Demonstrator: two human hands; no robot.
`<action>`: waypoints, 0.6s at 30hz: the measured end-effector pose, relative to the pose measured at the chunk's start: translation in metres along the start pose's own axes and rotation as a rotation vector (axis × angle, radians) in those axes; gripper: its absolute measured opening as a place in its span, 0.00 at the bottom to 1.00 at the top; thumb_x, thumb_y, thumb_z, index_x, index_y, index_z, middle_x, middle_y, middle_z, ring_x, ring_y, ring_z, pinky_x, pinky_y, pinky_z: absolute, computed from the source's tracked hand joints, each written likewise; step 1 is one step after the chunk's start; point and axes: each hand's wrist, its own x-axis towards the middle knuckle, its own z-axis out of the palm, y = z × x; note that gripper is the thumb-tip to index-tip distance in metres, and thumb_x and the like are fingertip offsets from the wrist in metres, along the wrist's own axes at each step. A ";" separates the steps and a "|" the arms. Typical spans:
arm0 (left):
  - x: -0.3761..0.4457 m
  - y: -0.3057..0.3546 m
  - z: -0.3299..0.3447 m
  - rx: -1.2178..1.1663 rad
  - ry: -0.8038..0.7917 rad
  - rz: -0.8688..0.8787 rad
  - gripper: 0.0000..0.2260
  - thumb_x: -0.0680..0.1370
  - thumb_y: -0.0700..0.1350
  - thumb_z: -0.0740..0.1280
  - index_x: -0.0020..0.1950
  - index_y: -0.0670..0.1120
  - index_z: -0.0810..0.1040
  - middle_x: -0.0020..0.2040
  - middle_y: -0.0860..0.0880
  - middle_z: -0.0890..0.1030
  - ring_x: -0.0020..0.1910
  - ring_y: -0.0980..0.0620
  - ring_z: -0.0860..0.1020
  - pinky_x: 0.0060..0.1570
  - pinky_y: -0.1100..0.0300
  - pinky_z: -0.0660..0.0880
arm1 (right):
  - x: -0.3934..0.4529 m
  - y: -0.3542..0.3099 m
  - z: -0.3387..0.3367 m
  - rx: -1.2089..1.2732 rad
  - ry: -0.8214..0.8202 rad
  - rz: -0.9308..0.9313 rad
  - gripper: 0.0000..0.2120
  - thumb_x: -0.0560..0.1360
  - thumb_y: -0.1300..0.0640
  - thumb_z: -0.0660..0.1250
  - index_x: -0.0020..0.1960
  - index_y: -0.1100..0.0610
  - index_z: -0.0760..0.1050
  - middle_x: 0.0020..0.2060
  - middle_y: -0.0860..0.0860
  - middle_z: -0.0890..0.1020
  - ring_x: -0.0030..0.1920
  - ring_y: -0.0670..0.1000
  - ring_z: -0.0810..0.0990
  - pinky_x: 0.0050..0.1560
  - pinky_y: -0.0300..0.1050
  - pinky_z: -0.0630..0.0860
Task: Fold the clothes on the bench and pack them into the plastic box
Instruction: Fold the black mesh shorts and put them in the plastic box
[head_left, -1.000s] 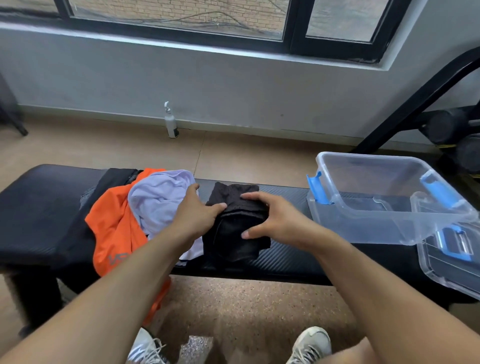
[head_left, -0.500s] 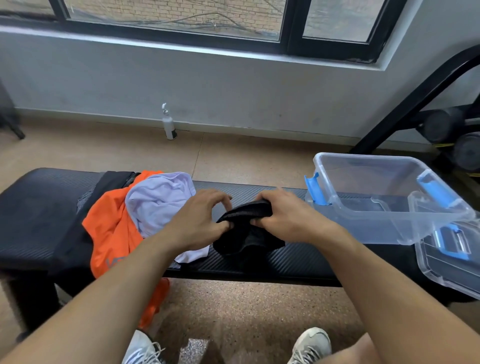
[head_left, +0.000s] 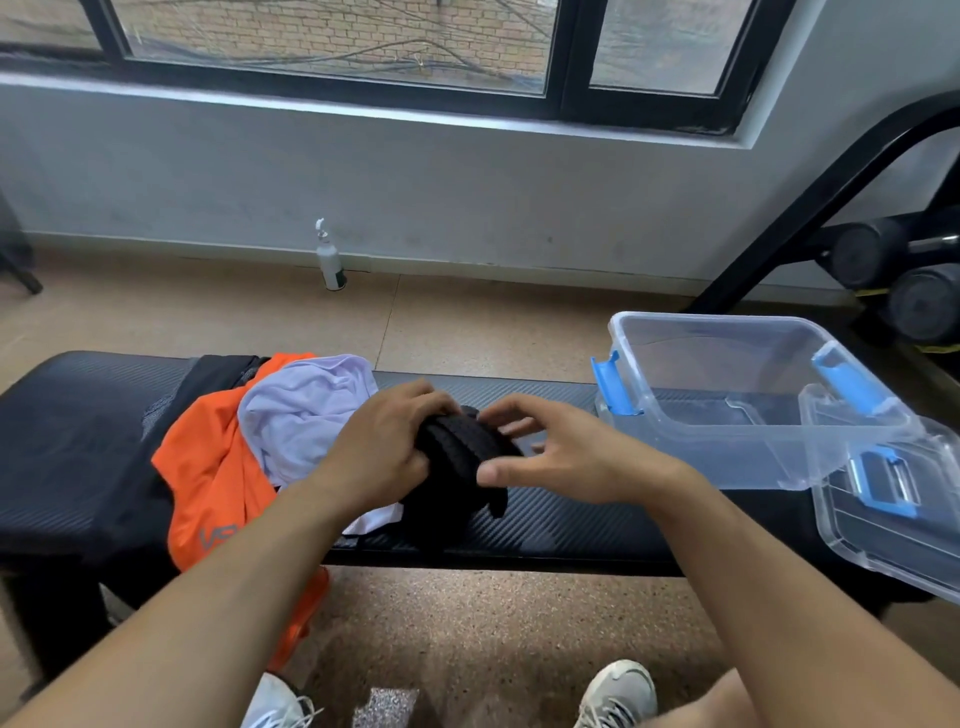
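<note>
A folded black garment (head_left: 457, 462) is lifted a little off the middle of the black bench (head_left: 78, 447). My left hand (head_left: 387, 452) grips its left side with curled fingers. At its right side is my right hand (head_left: 550, 457), thumb pressed on the near edge and fingers spread loosely over the top. A lilac garment (head_left: 306, 415) lies crumpled on an orange garment (head_left: 208, 467) and a black garment (head_left: 218, 371) to the left. The clear plastic box (head_left: 753, 457) with blue latches stands on the bench's right end with nothing in it.
The box's clear lid (head_left: 893, 509) leans against its near right side. A white spray bottle (head_left: 330, 257) stands on the floor by the wall. Black dumbbells (head_left: 914, 280) and a slanted black frame are at the far right. My shoes show at the bottom edge.
The black garment lay flat under both hands a second ago. It has since been bunched up and raised off the bench, and my right fingers have loosened on it.
</note>
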 end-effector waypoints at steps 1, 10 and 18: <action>-0.001 0.001 0.000 -0.038 -0.017 -0.068 0.16 0.65 0.41 0.62 0.50 0.51 0.80 0.44 0.54 0.78 0.43 0.50 0.78 0.43 0.54 0.74 | 0.001 0.002 0.001 -0.027 0.003 -0.011 0.34 0.64 0.32 0.76 0.66 0.43 0.74 0.59 0.37 0.80 0.60 0.35 0.77 0.62 0.35 0.73; -0.004 0.003 0.001 -0.111 -0.134 -0.222 0.08 0.68 0.51 0.66 0.42 0.49 0.78 0.40 0.53 0.78 0.41 0.53 0.77 0.43 0.49 0.75 | 0.027 0.014 0.024 -0.127 0.233 -0.122 0.29 0.68 0.51 0.80 0.66 0.44 0.74 0.56 0.43 0.82 0.57 0.44 0.80 0.62 0.44 0.76; -0.004 -0.004 0.001 -0.270 -0.016 -0.335 0.19 0.69 0.54 0.76 0.58 0.54 0.80 0.53 0.59 0.82 0.55 0.61 0.78 0.60 0.59 0.74 | 0.039 0.021 0.007 0.275 0.233 0.041 0.11 0.71 0.64 0.74 0.51 0.53 0.81 0.44 0.50 0.86 0.48 0.50 0.85 0.58 0.56 0.81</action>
